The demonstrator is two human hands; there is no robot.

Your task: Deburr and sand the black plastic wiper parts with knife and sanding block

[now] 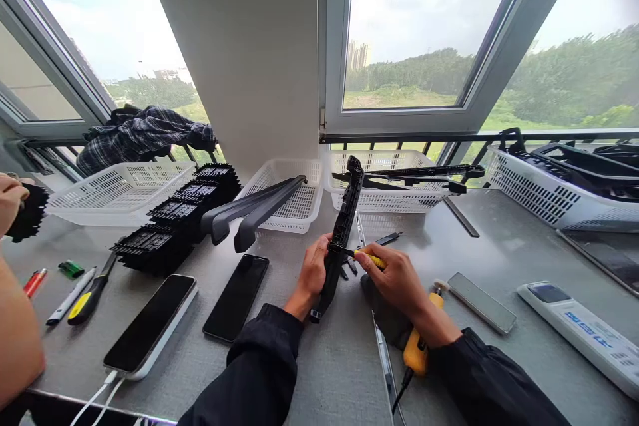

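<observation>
My left hand (313, 271) is closed around a long black plastic part (349, 203), which stands tilted above the table with its ribbed inner side showing. My right hand (402, 283) grips a yellow-handled tool (374, 259) with a thin dark shaft. The shaft reaches the middle of the part, close to my left fingers; its tip is too small to make out. Small black strips (388, 238) lie on the table just behind the tool. Under my right forearm rests a yellow corded power tool (416, 351).
White baskets (294, 219) line the back, some bearing long black parts. Stacked black ribbed pieces (172, 216), phones (237, 296), a knife with a yellow-black handle (90, 299) and a white device (579, 329) lie about. Another person's arm (17, 326) enters at left, holding a black piece.
</observation>
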